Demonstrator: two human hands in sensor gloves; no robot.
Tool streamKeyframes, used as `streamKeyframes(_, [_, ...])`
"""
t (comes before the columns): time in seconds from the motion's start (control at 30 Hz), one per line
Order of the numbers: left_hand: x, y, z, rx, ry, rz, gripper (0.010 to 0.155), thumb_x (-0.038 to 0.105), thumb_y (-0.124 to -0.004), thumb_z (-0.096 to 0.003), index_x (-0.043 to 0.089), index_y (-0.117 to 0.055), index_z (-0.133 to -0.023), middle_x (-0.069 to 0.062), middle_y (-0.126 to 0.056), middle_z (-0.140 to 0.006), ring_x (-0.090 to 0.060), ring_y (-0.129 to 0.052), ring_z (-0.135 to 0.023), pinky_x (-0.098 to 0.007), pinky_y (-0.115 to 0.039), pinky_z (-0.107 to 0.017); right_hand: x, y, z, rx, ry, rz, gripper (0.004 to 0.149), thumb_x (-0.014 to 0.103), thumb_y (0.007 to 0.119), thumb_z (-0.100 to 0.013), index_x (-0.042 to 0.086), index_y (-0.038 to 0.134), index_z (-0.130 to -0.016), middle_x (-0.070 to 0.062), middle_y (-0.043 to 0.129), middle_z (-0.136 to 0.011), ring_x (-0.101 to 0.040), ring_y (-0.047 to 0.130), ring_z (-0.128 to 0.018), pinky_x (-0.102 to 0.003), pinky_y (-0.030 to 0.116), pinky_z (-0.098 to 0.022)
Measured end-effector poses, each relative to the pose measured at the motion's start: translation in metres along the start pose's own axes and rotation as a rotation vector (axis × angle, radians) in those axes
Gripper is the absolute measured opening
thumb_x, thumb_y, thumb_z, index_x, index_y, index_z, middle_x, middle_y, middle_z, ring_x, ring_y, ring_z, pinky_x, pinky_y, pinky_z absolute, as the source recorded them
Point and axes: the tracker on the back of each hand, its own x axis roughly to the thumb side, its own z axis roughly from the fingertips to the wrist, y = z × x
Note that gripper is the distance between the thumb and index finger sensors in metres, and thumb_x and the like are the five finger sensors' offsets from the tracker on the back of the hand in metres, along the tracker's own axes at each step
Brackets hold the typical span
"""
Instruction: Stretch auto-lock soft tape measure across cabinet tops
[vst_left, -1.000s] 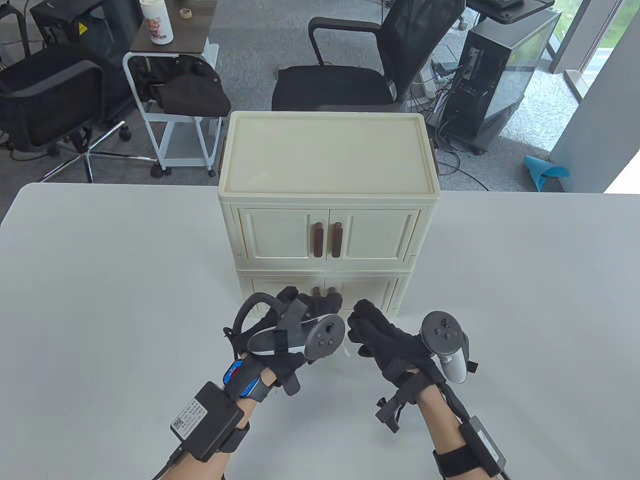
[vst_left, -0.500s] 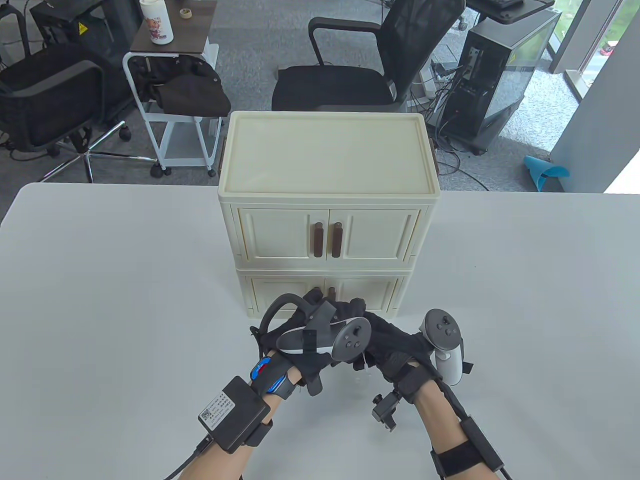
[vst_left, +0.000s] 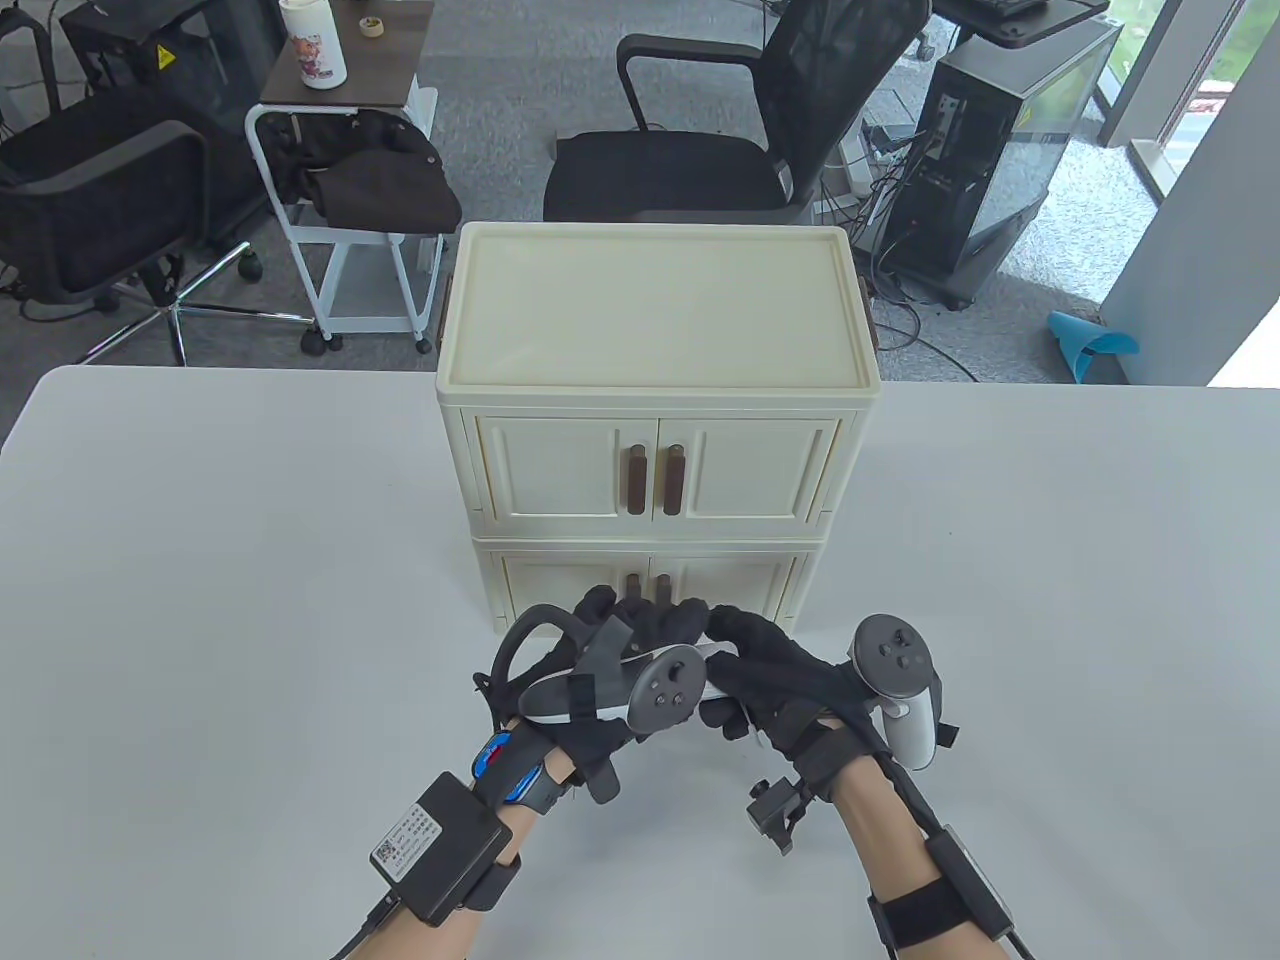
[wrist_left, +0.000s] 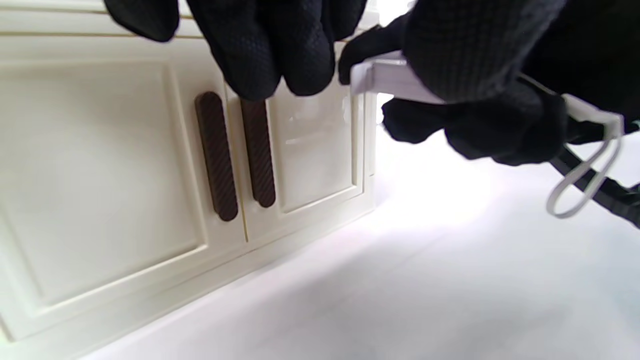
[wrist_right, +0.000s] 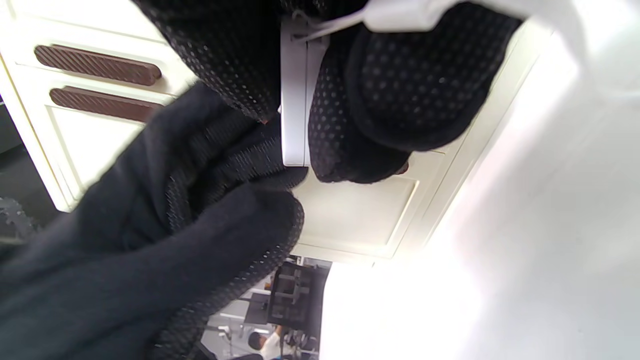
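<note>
Now that the gloved left hand (vst_left: 610, 665) has closed in from a gap a second ago, its fingers reach the white plastic tape measure case (wrist_right: 295, 100) gripped by the right hand (vst_left: 775, 680), low before the cream two-tier cabinet (vst_left: 655, 300); pulling out looks imminent

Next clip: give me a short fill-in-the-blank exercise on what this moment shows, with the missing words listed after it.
1. The white plastic tape measure case is held by the ____ hand.
2. Both hands meet in front of the cream two-tier cabinet, level with its ____ tier.
3. The cabinet's door handles are dark ____ in colour.
4. A white loop strap hangs from the ____.

Missing words: right; lower; brown; case
</note>
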Motion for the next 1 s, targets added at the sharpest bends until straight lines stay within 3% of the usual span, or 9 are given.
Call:
streamKeyframes(0.17, [-0.008,-0.009,0.006,0.039,0.025,0.078,0.071,0.056,-0.072,-0.0561,0.019,-0.053,-0.113,-0.001,-0.075,-0.112,-0.029,-0.082,-0.104,-0.062,-0.062,-0.077,0.003,-0.001,0.004,0.016,-0.018,-0.058,0.047,0.029,0.084,-0.058,0.017,0.069,-0.101,-0.021,0.096,-0.075,-0.033,0.105,-0.045,-0.036,0.092,-0.031])
streamKeyframes(0.5, [-0.002,-0.012,0.011,0.146,0.016,0.111,0.052,0.048,-0.069,-0.0590,0.023,-0.066,-0.105,0.005,-0.085,-0.102,-0.024,-0.089,-0.098,-0.063,-0.061,-0.077,0.006,0.001,0.008,0.032,-0.032,-0.063,0.047,0.029,0.085,-0.058,0.015,0.069,-0.100,-0.021,0.097,-0.074,-0.031,0.106,-0.044,-0.034,0.093,-0.030])
streamKeyframes(0.8, [-0.008,-0.015,0.016,0.176,0.031,0.160,0.044,0.045,-0.070,-0.0601,0.025,-0.072,-0.099,0.008,-0.089,-0.097,-0.022,-0.091,-0.094,-0.064,-0.060,-0.077,0.009,0.004,0.008,0.051,-0.027,-0.063,0.049,0.029,0.085,-0.057,0.013,0.069,-0.101,-0.021,0.097,-0.074,-0.031,0.106,-0.045,-0.034,0.094,-0.030])
streamKeyframes(1.0, [-0.029,-0.011,0.031,0.185,0.080,0.150,0.043,0.046,-0.068,-0.0607,0.027,-0.072,-0.099,0.009,-0.089,-0.097,-0.022,-0.090,-0.096,-0.064,-0.060,-0.077,0.012,-0.013,0.010,0.004,-0.023,-0.061,0.050,0.029,0.085,-0.057,0.013,0.068,-0.101,-0.020,0.096,-0.075,-0.031,0.106,-0.045,-0.034,0.094,-0.030])
